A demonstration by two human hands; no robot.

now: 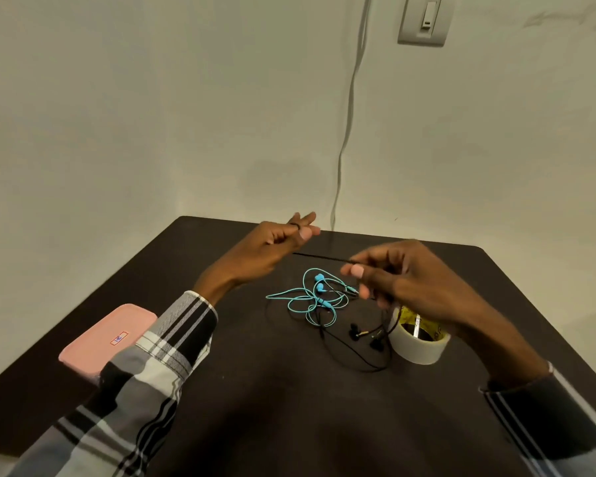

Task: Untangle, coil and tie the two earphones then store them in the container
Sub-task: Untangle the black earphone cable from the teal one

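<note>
Dark surface against pale wall. Left hand raised, fingers curled round black cable — stretched taut to right hand, whose fingers pinch other end. Turquoise earphones tangled mid-surface, black earphones just beside, cords overlapping. Tape roll under right wrist. Pink container at left edge — lid shut, partly behind left sleeve.

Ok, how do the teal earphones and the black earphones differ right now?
The teal earphones lie wholly on the table, untouched; the black earphones have a strand lifted and stretched between the left hand and right hand. Teal lies nearer the wall, black nearer the tape roll. Both are uncoiled, and their cords overlap.
</note>
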